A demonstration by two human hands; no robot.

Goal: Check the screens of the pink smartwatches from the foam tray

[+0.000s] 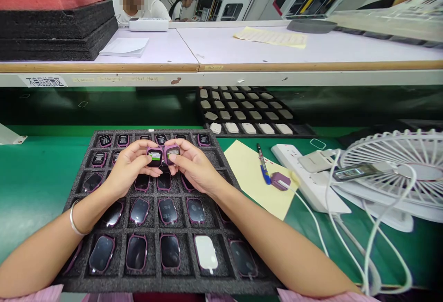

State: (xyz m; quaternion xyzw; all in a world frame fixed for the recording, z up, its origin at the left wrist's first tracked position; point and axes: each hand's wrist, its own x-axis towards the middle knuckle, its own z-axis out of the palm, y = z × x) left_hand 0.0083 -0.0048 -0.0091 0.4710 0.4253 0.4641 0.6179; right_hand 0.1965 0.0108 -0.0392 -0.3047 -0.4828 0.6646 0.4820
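My left hand point(135, 161) grips a purple smartwatch body point(155, 156) whose lit screen shows a green band. Beside it, my right hand point(188, 161) pinches a second purple watch body point(172, 155), also with a lit screen, the thumb over its lower part. The two watches are side by side, close together. Both hands are above a black foam tray point(152, 228) with strapless purple watches in its compartments. Those in the far rows show lit text. Nearer ones, such as one watch point(136, 252), are dark, and one has a white face point(206, 252).
On the right are yellow paper point(249, 172), a pen point(263, 166), a purple block with a cable point(280, 180), a power strip point(304, 177) and a white fan point(398, 168). A second tray point(242, 115) lies under the shelf point(221, 78). People sit beyond.
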